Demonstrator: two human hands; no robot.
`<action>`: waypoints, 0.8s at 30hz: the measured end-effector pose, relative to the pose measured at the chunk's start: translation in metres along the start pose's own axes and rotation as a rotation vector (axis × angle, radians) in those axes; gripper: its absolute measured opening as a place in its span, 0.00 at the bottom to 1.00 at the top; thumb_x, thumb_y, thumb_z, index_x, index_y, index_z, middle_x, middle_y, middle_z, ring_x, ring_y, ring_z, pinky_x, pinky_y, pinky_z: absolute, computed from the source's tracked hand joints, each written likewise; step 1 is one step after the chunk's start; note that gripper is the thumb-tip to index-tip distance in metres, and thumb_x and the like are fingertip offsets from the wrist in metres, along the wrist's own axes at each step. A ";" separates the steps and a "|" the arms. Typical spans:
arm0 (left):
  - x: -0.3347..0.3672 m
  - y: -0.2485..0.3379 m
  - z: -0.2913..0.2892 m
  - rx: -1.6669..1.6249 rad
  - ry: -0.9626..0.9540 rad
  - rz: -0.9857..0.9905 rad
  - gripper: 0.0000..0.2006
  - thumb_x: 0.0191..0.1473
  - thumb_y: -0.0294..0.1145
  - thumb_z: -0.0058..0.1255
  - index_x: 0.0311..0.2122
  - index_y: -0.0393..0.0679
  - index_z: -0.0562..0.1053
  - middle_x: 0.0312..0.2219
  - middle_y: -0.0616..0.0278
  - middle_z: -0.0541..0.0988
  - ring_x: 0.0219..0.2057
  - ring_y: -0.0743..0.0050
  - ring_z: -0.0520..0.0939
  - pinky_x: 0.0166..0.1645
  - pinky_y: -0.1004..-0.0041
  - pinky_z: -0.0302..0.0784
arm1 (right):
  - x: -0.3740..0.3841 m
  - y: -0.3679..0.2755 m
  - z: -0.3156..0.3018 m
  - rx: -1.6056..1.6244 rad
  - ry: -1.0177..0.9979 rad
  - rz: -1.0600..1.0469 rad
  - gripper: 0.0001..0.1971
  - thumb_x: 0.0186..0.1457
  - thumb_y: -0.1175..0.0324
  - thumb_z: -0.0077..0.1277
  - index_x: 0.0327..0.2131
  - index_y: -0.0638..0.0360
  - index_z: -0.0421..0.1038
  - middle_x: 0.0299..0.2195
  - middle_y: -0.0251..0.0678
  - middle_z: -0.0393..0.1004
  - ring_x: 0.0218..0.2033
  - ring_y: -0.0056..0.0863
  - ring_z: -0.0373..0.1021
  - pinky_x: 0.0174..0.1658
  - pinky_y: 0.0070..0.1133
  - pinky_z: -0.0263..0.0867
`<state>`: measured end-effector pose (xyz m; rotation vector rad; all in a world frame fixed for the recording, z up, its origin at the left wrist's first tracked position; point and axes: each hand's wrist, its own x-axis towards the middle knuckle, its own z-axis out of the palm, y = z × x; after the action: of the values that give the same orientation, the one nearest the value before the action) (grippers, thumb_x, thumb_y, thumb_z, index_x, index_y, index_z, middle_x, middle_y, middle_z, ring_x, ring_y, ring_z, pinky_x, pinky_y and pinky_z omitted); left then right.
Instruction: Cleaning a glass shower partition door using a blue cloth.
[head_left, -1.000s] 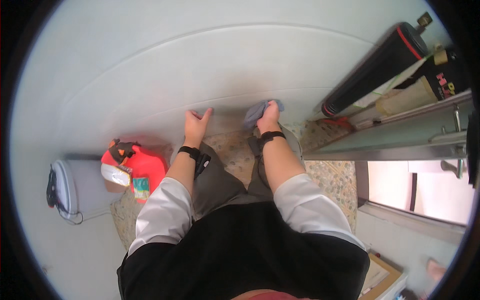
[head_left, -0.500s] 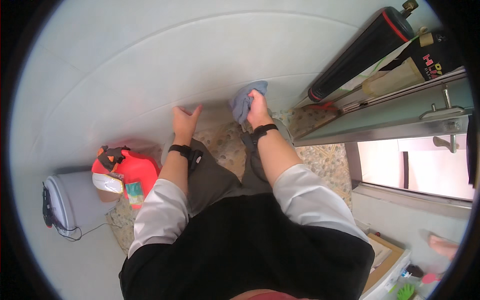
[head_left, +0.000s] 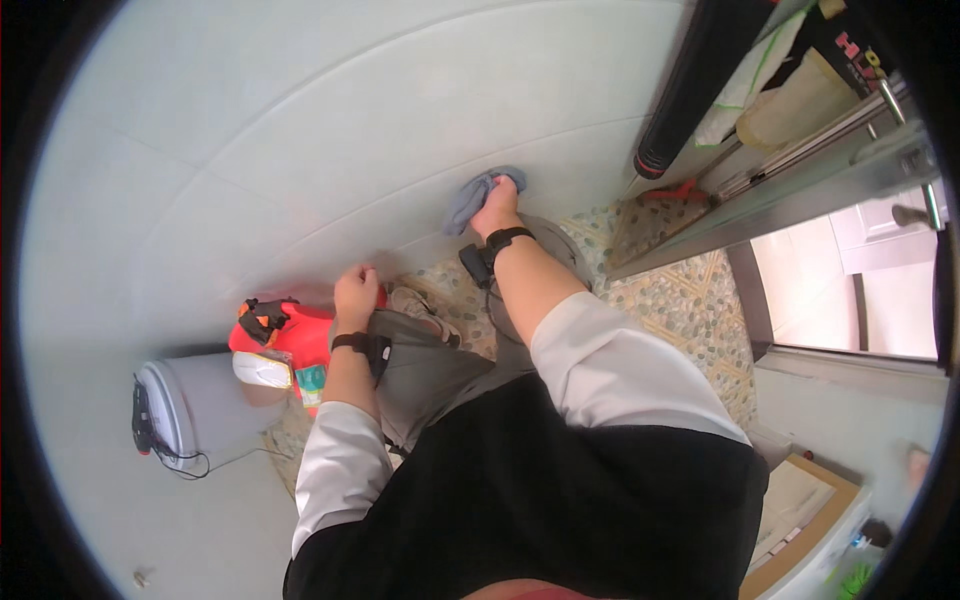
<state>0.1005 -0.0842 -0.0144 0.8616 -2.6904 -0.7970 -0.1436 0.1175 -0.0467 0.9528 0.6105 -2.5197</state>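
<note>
My right hand (head_left: 496,210) is closed around a crumpled blue-grey cloth (head_left: 467,203), which lies against the lower part of the white wall (head_left: 330,140). Over my left knee, close to the foot of the wall, my left hand (head_left: 356,293) has its fingers curled in, and I see nothing in them. Just left of that hand stands a red plastic item (head_left: 308,335), partly hidden by my forearm. On it rest a dark and orange bundle (head_left: 265,318), a white pad-like piece in clear wrap (head_left: 263,370) and a green packet (head_left: 311,380).
A pale lidded bucket (head_left: 205,405) with a black corded device (head_left: 143,415) stands at left. A long black tube (head_left: 690,90) leans at upper right, beside a half-open door (head_left: 780,190). Pebble-patterned floor (head_left: 690,300) lies below. A cardboard box (head_left: 800,510) is at lower right.
My right hand has moved the cloth slightly left along the wall. My left hand has dropped lower and left, its fingers now curled. The view has shifted and turned.
</note>
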 end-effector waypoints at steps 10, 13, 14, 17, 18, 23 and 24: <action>-0.002 0.078 0.025 0.136 -0.116 0.219 0.14 0.56 0.42 0.49 0.36 0.44 0.80 0.29 0.49 0.83 0.33 0.46 0.84 0.40 0.55 0.79 | -0.142 -0.156 -0.040 -0.173 -0.511 -0.008 0.23 0.50 0.61 0.46 0.47 0.64 0.72 0.45 0.43 0.78 0.46 0.43 0.73 0.54 0.36 0.68; -0.013 0.134 0.043 0.428 -0.336 0.449 0.13 0.57 0.42 0.48 0.39 0.47 0.80 0.33 0.52 0.83 0.37 0.47 0.83 0.43 0.56 0.79 | -0.191 -0.190 -0.081 -0.137 -0.547 -0.109 0.26 0.51 0.60 0.44 0.51 0.65 0.70 0.49 0.45 0.76 0.50 0.43 0.71 0.58 0.36 0.66; -0.012 0.159 0.050 0.478 -0.350 0.571 0.13 0.57 0.42 0.48 0.39 0.48 0.80 0.33 0.53 0.83 0.37 0.48 0.83 0.42 0.55 0.79 | -0.203 -0.200 -0.089 -0.109 -0.573 -0.180 0.27 0.53 0.59 0.43 0.53 0.65 0.69 0.50 0.44 0.76 0.52 0.43 0.71 0.59 0.35 0.65; -0.002 0.217 0.069 0.492 -0.341 0.806 0.12 0.57 0.42 0.48 0.38 0.49 0.80 0.33 0.53 0.83 0.37 0.48 0.82 0.41 0.55 0.79 | -0.272 -0.223 -0.090 -0.111 -0.554 -0.391 0.29 0.51 0.62 0.43 0.55 0.66 0.67 0.51 0.45 0.74 0.54 0.44 0.69 0.60 0.37 0.65; -0.004 0.247 0.074 0.349 -0.288 0.858 0.11 0.57 0.40 0.49 0.38 0.48 0.80 0.33 0.53 0.83 0.36 0.48 0.82 0.41 0.55 0.79 | -0.289 -0.235 -0.092 -0.098 -0.489 -0.574 0.29 0.49 0.64 0.44 0.55 0.68 0.66 0.51 0.45 0.74 0.53 0.45 0.69 0.60 0.38 0.64; -0.045 0.422 0.054 -0.258 -0.079 1.094 0.10 0.55 0.33 0.55 0.40 0.41 0.78 0.33 0.53 0.81 0.36 0.52 0.82 0.42 0.61 0.78 | -0.356 -0.318 -0.103 0.212 -0.629 -1.113 0.34 0.50 0.61 0.40 0.60 0.70 0.61 0.55 0.51 0.70 0.55 0.48 0.68 0.60 0.41 0.64; -0.054 0.456 0.048 -0.360 -0.081 1.159 0.13 0.57 0.34 0.55 0.45 0.40 0.76 0.36 0.54 0.81 0.38 0.56 0.82 0.43 0.63 0.77 | -0.362 -0.329 -0.101 0.226 -0.596 -1.217 0.36 0.51 0.56 0.39 0.61 0.70 0.59 0.54 0.54 0.69 0.56 0.50 0.67 0.60 0.42 0.64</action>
<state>-0.0895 0.2799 0.1957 -0.7760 -2.3606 -0.9029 0.0030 0.5131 0.2205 -0.3517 0.8612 -3.7056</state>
